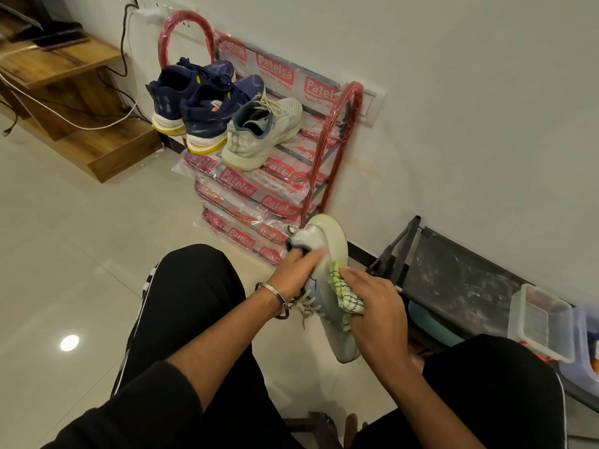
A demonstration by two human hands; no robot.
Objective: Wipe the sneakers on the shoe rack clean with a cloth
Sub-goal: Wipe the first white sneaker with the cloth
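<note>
Nearest the camera, the person's knees in black trousers (194,319) are filling the bottom of the view, with both forearms reaching forward between them. The right hand (377,311) is gripping a bunched yellow-green checked cloth (345,294) and pressing it against the side of a pale grey sneaker (330,280). The left hand (298,270), with a metal bangle (275,296) sitting at its wrist, is gripping that same sneaker at the collar, fingers curling into the opening. The sneaker is being held up off the floor, heel pointing away and toe pointing toward the person, its sole facing right and its laces hanging loose near the left wrist.

Just to the right, a dark low rack (453,286) is standing against the wall, with a clear plastic box (539,325) resting on its near right end.

Farther off, the red shoe rack (327,150) is leaning against the white wall, its shelves wrapped in printed plastic. On its top shelf the matching pale grey sneaker (262,134) is sitting at the right of the row, touching a pair of navy sneakers (197,102) with yellow-edged soles on its left.

At the far left, a wooden stepped unit (74,92) is standing on the glossy tiled floor (64,238), with black and white cables trailing across it from the wall sockets.
</note>
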